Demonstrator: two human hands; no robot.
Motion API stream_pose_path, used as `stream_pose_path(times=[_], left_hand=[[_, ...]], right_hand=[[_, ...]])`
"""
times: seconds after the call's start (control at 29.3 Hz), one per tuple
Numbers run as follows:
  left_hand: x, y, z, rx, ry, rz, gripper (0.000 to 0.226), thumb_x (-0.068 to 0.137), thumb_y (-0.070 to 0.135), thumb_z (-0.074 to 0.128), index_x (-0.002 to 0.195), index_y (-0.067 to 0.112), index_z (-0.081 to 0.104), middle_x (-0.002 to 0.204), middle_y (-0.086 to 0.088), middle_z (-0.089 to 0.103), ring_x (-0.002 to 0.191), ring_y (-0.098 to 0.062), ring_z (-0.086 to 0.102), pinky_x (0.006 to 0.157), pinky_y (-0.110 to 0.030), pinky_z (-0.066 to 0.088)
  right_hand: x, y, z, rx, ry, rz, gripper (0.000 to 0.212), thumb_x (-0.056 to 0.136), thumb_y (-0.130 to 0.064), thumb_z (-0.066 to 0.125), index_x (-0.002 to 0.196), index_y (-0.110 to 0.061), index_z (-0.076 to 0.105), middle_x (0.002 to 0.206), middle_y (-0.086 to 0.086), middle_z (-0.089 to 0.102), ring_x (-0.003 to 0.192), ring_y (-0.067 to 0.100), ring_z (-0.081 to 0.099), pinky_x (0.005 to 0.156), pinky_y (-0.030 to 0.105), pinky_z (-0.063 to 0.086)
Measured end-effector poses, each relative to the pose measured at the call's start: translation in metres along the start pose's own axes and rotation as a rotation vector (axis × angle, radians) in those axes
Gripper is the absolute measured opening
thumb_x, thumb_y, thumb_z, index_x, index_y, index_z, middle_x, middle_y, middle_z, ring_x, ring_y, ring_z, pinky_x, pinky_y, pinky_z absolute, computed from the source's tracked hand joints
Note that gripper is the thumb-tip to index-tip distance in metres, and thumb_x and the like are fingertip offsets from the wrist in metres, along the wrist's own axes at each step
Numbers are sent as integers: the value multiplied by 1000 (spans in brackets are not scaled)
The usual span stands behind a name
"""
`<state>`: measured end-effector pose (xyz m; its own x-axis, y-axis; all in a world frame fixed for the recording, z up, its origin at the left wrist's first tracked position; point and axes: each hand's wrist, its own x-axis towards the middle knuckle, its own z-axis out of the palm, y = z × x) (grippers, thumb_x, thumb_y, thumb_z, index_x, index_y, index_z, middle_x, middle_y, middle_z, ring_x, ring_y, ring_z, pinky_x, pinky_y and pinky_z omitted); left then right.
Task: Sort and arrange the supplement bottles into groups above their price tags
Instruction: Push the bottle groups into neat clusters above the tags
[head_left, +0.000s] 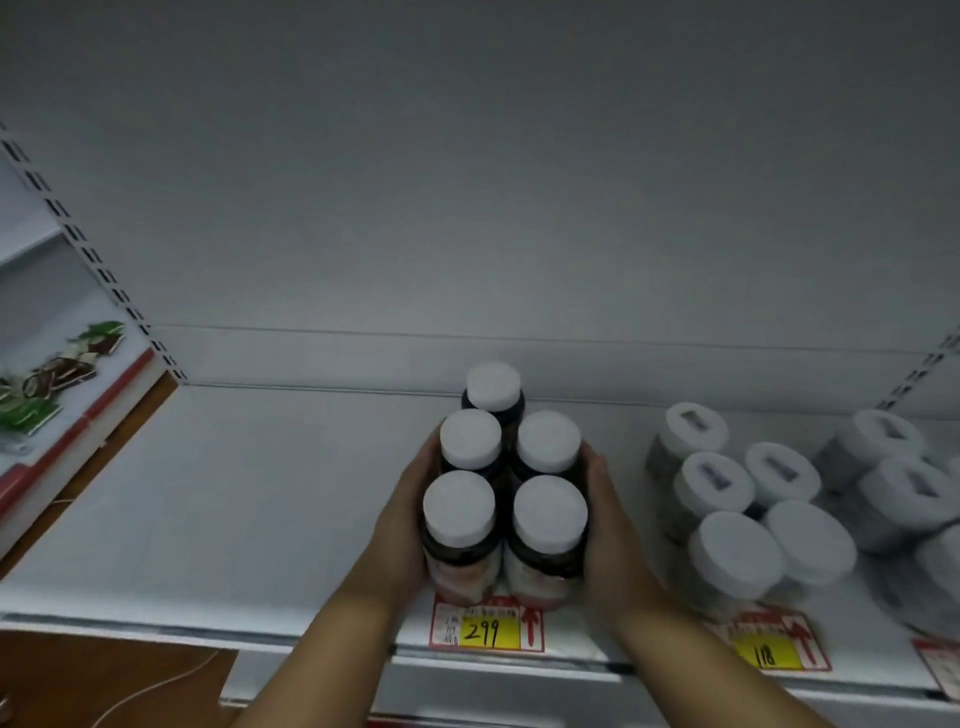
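Observation:
Several dark supplement bottles (549, 514) with white caps stand in a tight cluster on the white shelf (260, 493), right above the yellow "299" price tag (487, 630). My left hand (402, 525) presses against the cluster's left side and my right hand (605, 525) against its right side, so the front bottles are squeezed between my palms. One bottle at the back (493, 387) stands just beyond my fingers. Further right, a second group of pale bottles (737, 551) with white caps stands above the "18" price tag (769, 652).
More pale bottles (893, 483) crowd the shelf's far right, above a partly cut-off tag (940, 665). A neighbouring shelf at the left holds green and brown packets (57, 374). A white cable (156, 686) lies on the brown floor below.

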<state>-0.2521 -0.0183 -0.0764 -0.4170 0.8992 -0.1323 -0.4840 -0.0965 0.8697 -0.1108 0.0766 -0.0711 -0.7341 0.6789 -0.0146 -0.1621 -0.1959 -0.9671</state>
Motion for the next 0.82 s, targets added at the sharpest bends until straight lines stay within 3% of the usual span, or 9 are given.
stream_pose_path(times=[0.07, 0.17, 0.27, 0.34, 0.41, 0.51, 0.61, 0.72, 0.82], left_hand=[[0, -3, -3, -30, 3, -31, 48, 84, 54, 54, 120, 23, 62, 119, -2, 68, 115, -18, 60, 82, -25, 54], [1, -6, -7, -50, -32, -62, 50, 86, 55, 51, 122, 22, 60, 124, -4, 66, 118, -19, 59, 83, -26, 53], [1, -7, -9, -73, -39, -50, 50, 86, 53, 51, 125, 22, 58, 127, -5, 64, 119, -21, 58, 87, -31, 53], [3, -8, -12, -55, -34, -39, 48, 92, 50, 44, 132, 24, 50, 136, -6, 56, 126, -24, 52, 101, -40, 44], [5, -10, -12, -42, -25, -27, 48, 94, 49, 39, 136, 24, 45, 140, -7, 52, 129, -25, 48, 106, -43, 40], [6, -8, -9, -61, -57, -48, 50, 93, 51, 40, 134, 24, 48, 137, -6, 56, 127, -23, 51, 100, -36, 47], [5, -4, -6, -75, -86, -67, 49, 90, 53, 46, 128, 25, 55, 130, -3, 62, 122, -19, 55, 88, -27, 53], [6, -1, -5, -52, -92, -65, 48, 92, 53, 43, 130, 26, 53, 135, -2, 57, 127, -19, 51, 100, -33, 46], [7, -1, -7, -11, -53, -5, 45, 96, 48, 37, 133, 26, 49, 139, -2, 54, 129, -19, 49, 109, -41, 34]], right_hand=[[1, -1, 4, 61, 20, 8, 52, 91, -53, 29, 129, -25, 51, 128, -1, 62, 117, 13, 58, 87, 26, 53], [1, -1, 5, 107, -28, 33, 51, 97, -47, 21, 134, -21, 45, 134, 4, 57, 124, 18, 53, 102, 43, 42], [-2, -7, 1, 122, -100, 74, 49, 96, -53, 25, 129, -26, 50, 131, -1, 60, 122, 13, 54, 100, 37, 47], [13, -22, -5, -140, 64, 42, 41, 93, -55, 32, 125, -37, 51, 132, -20, 52, 124, 2, 48, 106, 35, 40], [42, -43, -15, -475, 229, 35, 42, 92, -50, 39, 131, -34, 44, 132, -18, 43, 126, 5, 40, 112, 36, 28], [94, -75, -9, -659, 81, 207, 41, 92, -42, 47, 128, -22, 49, 133, 1, 51, 116, 17, 51, 99, 33, 37], [123, -81, 10, -755, -138, 428, 49, 86, -53, 50, 122, -19, 54, 119, 6, 59, 102, 24, 60, 87, 34, 46], [134, -74, 19, -904, -253, 379, 45, 87, -48, 52, 120, -17, 58, 111, 6, 61, 90, 21, 60, 74, 30, 47], [135, -73, 21, -942, -324, 295, 36, 91, -46, 45, 111, -19, 58, 109, 3, 60, 83, 14, 59, 73, 27, 47]])
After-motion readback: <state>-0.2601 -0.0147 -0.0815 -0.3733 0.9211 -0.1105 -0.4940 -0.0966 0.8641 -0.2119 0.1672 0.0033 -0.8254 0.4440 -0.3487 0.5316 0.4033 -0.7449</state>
